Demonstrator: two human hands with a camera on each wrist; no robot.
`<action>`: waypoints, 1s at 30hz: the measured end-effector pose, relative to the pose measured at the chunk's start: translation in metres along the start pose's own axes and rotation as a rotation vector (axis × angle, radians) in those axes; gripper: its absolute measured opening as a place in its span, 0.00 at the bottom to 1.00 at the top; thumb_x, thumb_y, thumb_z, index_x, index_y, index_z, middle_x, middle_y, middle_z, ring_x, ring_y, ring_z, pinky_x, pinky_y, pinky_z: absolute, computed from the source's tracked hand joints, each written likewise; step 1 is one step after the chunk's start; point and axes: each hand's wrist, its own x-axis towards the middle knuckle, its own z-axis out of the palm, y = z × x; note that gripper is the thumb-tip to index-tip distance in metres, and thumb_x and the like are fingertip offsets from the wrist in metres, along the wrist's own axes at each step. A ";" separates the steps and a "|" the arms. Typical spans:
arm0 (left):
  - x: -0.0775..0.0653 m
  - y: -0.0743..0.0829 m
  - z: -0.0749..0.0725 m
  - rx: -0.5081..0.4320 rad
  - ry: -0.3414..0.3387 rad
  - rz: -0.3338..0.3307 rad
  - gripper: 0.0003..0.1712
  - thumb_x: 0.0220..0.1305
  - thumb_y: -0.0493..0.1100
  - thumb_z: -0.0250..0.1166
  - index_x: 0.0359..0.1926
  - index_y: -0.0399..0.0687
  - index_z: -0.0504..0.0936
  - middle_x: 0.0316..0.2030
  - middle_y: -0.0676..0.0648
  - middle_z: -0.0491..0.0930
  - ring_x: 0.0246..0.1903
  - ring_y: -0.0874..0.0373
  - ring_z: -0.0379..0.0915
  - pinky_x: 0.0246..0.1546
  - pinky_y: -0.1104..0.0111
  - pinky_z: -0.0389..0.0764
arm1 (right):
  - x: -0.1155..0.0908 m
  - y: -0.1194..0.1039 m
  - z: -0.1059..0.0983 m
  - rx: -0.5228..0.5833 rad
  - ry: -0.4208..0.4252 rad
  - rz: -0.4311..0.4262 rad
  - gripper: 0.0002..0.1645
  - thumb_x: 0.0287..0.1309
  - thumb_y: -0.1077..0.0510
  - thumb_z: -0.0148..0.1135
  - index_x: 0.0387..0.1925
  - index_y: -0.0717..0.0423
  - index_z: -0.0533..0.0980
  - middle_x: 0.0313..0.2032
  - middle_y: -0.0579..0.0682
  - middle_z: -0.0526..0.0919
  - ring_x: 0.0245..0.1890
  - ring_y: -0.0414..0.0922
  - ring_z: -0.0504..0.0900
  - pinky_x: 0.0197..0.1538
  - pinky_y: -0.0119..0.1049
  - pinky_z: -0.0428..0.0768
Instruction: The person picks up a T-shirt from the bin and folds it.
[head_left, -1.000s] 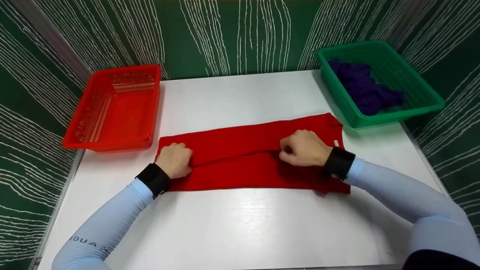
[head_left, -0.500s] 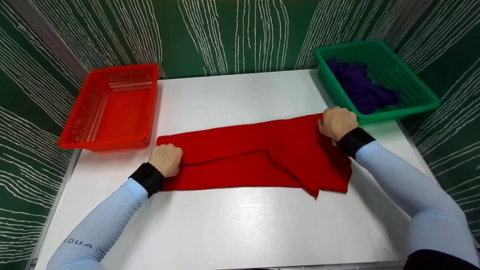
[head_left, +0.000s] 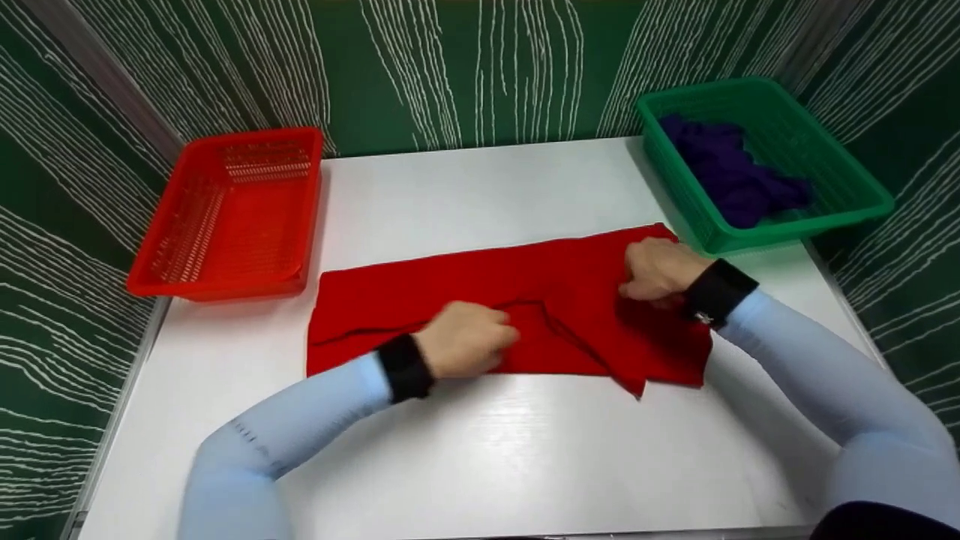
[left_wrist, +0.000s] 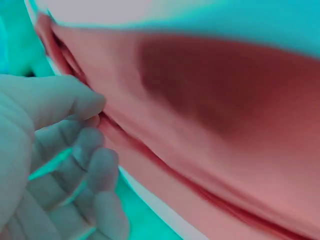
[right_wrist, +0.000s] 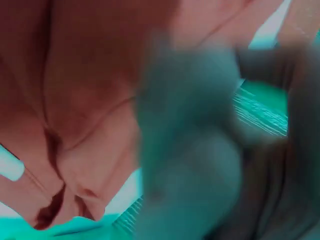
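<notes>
A red garment (head_left: 420, 285) lies folded into a long strip across the white table, its kind unclear. One folded edge runs along it and ends in a corner jutting past the near side. My left hand (head_left: 466, 339) is over the middle of the garment, blurred; in the left wrist view its fingers (left_wrist: 102, 165) hang loosely bent beside the fold, thumb near the index fingertip. Above the garment's right part is my right hand (head_left: 660, 268), fingers bent and apparently holding nothing. It is blurred in the right wrist view, where a white label (right_wrist: 10, 165) shows on the cloth (right_wrist: 90, 100).
A red plastic basket (head_left: 307, 225) stands at the back left of the white table (head_left: 480, 457). At the back right, a green basket (head_left: 810, 221) holds a crumpled purple cloth (head_left: 739, 176). Green walls with white lines (head_left: 450, 75) rise around the table.
My left hand has left the garment's left end and moved right to its middle. My right hand went out to the far right corner, then came slightly back. The fold's right part now slants toward me.
</notes>
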 end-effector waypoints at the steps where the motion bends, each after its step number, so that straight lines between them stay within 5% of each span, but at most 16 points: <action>1: 0.015 0.009 0.002 0.000 0.003 0.056 0.09 0.56 0.36 0.64 0.24 0.55 0.79 0.26 0.53 0.78 0.26 0.57 0.78 0.20 0.63 0.76 | -0.005 0.000 -0.001 0.020 -0.054 -0.020 0.23 0.59 0.50 0.63 0.12 0.54 0.78 0.11 0.47 0.77 0.13 0.45 0.77 0.18 0.39 0.75; 5: 0.067 0.034 0.013 -0.040 -0.033 0.158 0.10 0.62 0.37 0.62 0.25 0.56 0.81 0.27 0.55 0.78 0.25 0.60 0.75 0.20 0.67 0.74 | -0.020 0.004 0.004 0.119 -0.192 -0.111 0.22 0.62 0.53 0.64 0.14 0.56 0.80 0.11 0.47 0.78 0.11 0.44 0.79 0.18 0.38 0.78; 10: 0.101 0.042 0.027 -0.046 -0.093 0.088 0.08 0.67 0.44 0.64 0.29 0.57 0.84 0.27 0.55 0.76 0.26 0.61 0.73 0.25 0.70 0.76 | -0.028 0.010 0.016 0.151 -0.253 -0.109 0.23 0.63 0.51 0.66 0.14 0.57 0.79 0.11 0.49 0.78 0.11 0.45 0.79 0.18 0.38 0.79; 16: 0.113 0.045 0.034 0.023 -0.110 0.047 0.11 0.65 0.54 0.70 0.31 0.56 0.82 0.26 0.55 0.77 0.25 0.61 0.75 0.26 0.69 0.78 | -0.027 0.015 0.022 0.071 -0.144 0.032 0.26 0.64 0.44 0.68 0.16 0.54 0.76 0.13 0.50 0.76 0.12 0.46 0.78 0.17 0.37 0.77; 25: 0.114 0.052 0.040 0.187 -0.046 0.082 0.13 0.68 0.44 0.59 0.25 0.58 0.83 0.26 0.55 0.77 0.20 0.59 0.73 0.20 0.68 0.76 | -0.018 0.011 0.021 0.095 -0.057 -0.014 0.18 0.60 0.52 0.68 0.16 0.53 0.79 0.12 0.47 0.78 0.13 0.44 0.78 0.18 0.39 0.76; 30: 0.116 0.058 0.042 0.327 -0.064 0.164 0.17 0.69 0.38 0.54 0.27 0.57 0.85 0.27 0.57 0.79 0.19 0.59 0.73 0.20 0.67 0.77 | -0.016 0.011 0.021 0.126 -0.051 -0.015 0.16 0.65 0.55 0.61 0.21 0.53 0.79 0.16 0.49 0.78 0.13 0.45 0.78 0.18 0.39 0.77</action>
